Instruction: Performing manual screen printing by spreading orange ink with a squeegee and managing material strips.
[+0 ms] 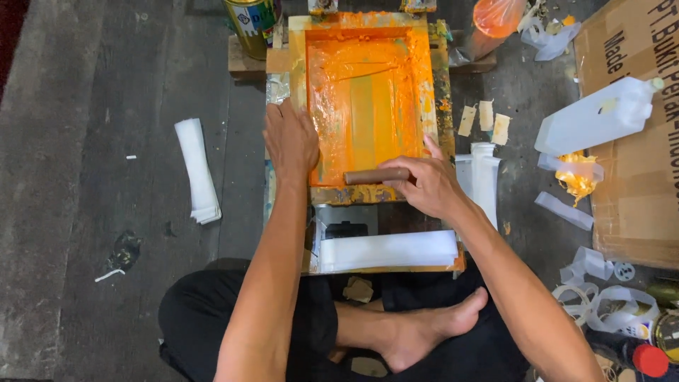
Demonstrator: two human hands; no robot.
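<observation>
Head view, looking straight down: I see a wooden printing screen frame (368,106) coated in orange ink, lying at 12 o'clock from my crossed legs. My left hand (290,141) lies flat, fingers spread moderately wide, pressing on the frame's left rail at about 10 o'clock; it grips nothing. My right hand (424,185) is closed around a brown squeegee handle (376,175), which lies horizontally across the near edge of the inked mesh, at 6 o'clock of the frame. Just below the frame, at 6 o'clock, a stack of white strips (389,250) rests on the board, touching its near edge. A second pile of white strips (198,171) lies on the floor at 9 o'clock, well apart from the frame. A white plastic jug (594,117) lies on its side on cardboard (636,198) at 3 o'clock. A paint tin (251,25) stands at 11 o'clock, just beside the frame's far left corner. A bare foot (431,329) shows at 6 o'clock
</observation>
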